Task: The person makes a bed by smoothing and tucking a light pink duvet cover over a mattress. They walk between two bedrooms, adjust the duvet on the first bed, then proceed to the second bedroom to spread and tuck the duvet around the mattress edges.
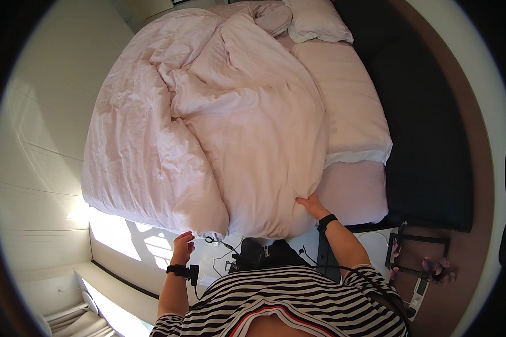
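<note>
A pale pink duvet (244, 126) lies rumpled over most of the bed, with a deep fold running down its middle. My right hand (313, 205) grips the duvet's edge at the near right, thumb on top and the other fingers hidden by the cloth. Just off the duvet's near left edge is my left hand (183, 248), holding nothing, its fingers slightly bent and apart. To the right of the duvet, a pink pillow (345, 101) lies flat on the pink fitted sheet (354, 189). Another pillow (318, 19) is at the far end.
A dark headboard (421, 126) borders the bed on the right. Near it stand a black frame (421, 240), purple artificial flowers (436, 267) and a power strip (417, 297). Cables (225, 248) hang close to my body. A pale wall (46, 147) and sunlit floor (114, 231) are at left.
</note>
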The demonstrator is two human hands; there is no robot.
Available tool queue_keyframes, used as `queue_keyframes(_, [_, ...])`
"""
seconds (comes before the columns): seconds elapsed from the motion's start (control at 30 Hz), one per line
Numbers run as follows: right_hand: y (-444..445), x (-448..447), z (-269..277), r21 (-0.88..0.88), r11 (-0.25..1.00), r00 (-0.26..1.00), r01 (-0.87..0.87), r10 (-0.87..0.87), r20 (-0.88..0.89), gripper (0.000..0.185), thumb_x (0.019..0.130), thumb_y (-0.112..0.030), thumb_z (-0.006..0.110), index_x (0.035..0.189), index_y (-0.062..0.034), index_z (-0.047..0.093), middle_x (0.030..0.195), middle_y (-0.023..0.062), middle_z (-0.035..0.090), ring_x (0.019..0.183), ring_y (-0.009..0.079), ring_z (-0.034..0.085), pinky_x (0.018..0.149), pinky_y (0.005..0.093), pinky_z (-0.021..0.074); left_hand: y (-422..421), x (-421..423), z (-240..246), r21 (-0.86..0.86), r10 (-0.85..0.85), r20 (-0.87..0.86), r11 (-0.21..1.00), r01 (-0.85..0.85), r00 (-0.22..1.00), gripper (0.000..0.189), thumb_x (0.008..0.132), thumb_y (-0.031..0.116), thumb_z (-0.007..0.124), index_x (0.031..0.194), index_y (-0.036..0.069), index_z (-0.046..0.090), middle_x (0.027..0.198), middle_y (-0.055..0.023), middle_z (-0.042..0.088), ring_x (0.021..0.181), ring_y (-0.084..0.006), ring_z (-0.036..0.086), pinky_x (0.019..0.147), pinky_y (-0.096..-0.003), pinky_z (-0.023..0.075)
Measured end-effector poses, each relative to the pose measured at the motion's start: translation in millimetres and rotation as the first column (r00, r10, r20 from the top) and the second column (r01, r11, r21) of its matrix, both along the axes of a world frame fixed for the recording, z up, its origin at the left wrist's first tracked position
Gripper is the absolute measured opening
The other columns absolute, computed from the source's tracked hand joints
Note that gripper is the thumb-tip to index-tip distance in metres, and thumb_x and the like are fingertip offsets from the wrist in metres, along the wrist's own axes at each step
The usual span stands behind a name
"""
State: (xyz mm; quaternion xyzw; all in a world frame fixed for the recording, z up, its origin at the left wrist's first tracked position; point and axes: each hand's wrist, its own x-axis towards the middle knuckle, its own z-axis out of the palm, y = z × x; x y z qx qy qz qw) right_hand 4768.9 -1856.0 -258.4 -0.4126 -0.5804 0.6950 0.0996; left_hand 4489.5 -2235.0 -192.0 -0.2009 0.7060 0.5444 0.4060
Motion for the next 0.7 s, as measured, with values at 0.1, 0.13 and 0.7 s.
queue_keyframes(0.1, [25.2, 7.4, 50.4, 0.037, 0.996, 0.984, 0.079, -0.072, -0.161, 0.042, 0.074, -0.012, 0.062, 0.11, 0.0051, 0.05, 0.101, 0.0096, 0.058, 0.091, 0.0185, 0.054, 0.082, 0.0265, 0.0401, 14.6, 2.5, -14.6, -0.057, -0.053, 0.004, 0.997, 0.053, 0.999, 0.027, 0.074, 0.008, 0.058, 0.1, 0.005, 0.054, 0.079, -0.0043, 0.058, 0.059, -0.0123, 0.049, 0.048, -0.0232, 0.0402])
queue_keyframes(0.13, [41.3, 21.2, 74.0, 0.011, 0.992, 0.98, 0.128, -0.125, -0.156, 0.033, 0.074, -0.014, 0.062, 0.099, 0.0071, 0.056, 0.096, 0.0108, 0.059, 0.085, 0.0161, 0.054, 0.076, 0.0256, 0.0413, 18.8, 1.7, -20.5, -0.073, -0.058, 0.01, 0.996, 0.058, 0.998, 0.026, 0.074, 0.008, 0.058, 0.1, 0.005, 0.055, 0.078, -0.0037, 0.057, 0.059, -0.0122, 0.049, 0.048, -0.0232, 0.0403])
queue_keyframes(0.7, [145.1, 261.3, 94.0, 0.21, 0.829, 0.747, 0.519, -0.559, 0.36, 0.041, 0.071, -0.015, 0.063, 0.106, 0.0052, 0.053, 0.092, 0.0126, 0.06, 0.078, 0.0242, 0.058, 0.07, 0.0334, 0.0448, 10.1, 20.9, -64.5, -0.057, -0.09, 0.119, 0.994, 0.097, 0.989, 0.025, 0.072, 0.006, 0.057, 0.096, 0.004, 0.056, 0.076, -0.0038, 0.057, 0.059, -0.0126, 0.053, 0.047, -0.0222, 0.0416])
